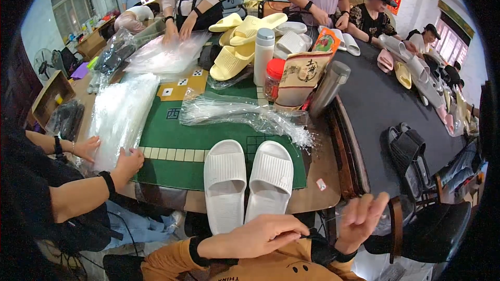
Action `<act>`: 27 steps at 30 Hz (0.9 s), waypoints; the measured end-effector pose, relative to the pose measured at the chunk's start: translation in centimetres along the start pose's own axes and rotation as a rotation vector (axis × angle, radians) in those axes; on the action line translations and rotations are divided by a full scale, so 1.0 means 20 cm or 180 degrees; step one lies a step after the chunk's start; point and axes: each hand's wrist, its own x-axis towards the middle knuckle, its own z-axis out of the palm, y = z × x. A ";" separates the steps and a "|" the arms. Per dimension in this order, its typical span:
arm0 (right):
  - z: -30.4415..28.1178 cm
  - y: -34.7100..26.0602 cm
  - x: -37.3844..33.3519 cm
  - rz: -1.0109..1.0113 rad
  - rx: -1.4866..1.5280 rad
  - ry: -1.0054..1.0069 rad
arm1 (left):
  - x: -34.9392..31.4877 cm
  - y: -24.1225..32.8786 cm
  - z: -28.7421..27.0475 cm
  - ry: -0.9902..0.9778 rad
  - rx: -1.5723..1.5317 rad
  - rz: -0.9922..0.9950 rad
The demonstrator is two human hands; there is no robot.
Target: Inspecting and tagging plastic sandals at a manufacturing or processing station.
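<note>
White slippers point(225, 179) sat at twelve o'clock from the left hand point(259, 235), its fingers bunched; the right hand point(359, 222), at three o'clock, showed raised fingertips. Grip on the faint strand point(324, 222) between was indeterminable; gentle, even tension seemed advisable.

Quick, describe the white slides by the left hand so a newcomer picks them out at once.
Find the green mat, then go to its near edge, just beyond the person's left hand. Two white slides lie there side by side, toes pointing away from the person. Unlike the yellow slides heaped farther back, they are white and apart from any pile.
</note>
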 end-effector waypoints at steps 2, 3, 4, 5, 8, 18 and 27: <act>-0.04 -0.06 0.03 -0.0292 0.0600 0.0378 | -0.04 0.00 0.00 0.0281 0.0501 0.0216; -0.08 -0.09 0.06 -0.0282 0.0589 0.0390 | -0.06 0.01 -0.03 0.0279 0.0485 0.0207; -0.12 -0.13 0.08 -0.0449 0.0629 0.0411 | -0.09 0.03 -0.08 0.0351 0.0735 0.0272; -0.15 -0.17 0.10 -0.0613 0.0669 0.0430 | -0.12 0.04 -0.12 0.0426 0.0987 0.0335; -0.19 -0.15 0.11 -0.0502 -0.0101 0.0407 | -0.20 0.07 -0.17 0.0338 0.2007 0.0331; -0.11 0.16 0.08 0.1430 -0.1387 -0.0367 | -0.29 -0.19 -0.19 -0.1188 0.2161 -0.0642; -0.09 0.46 -0.04 0.2756 -0.1538 -0.1572 | -0.30 -0.37 -0.17 -0.1627 0.0563 -0.0675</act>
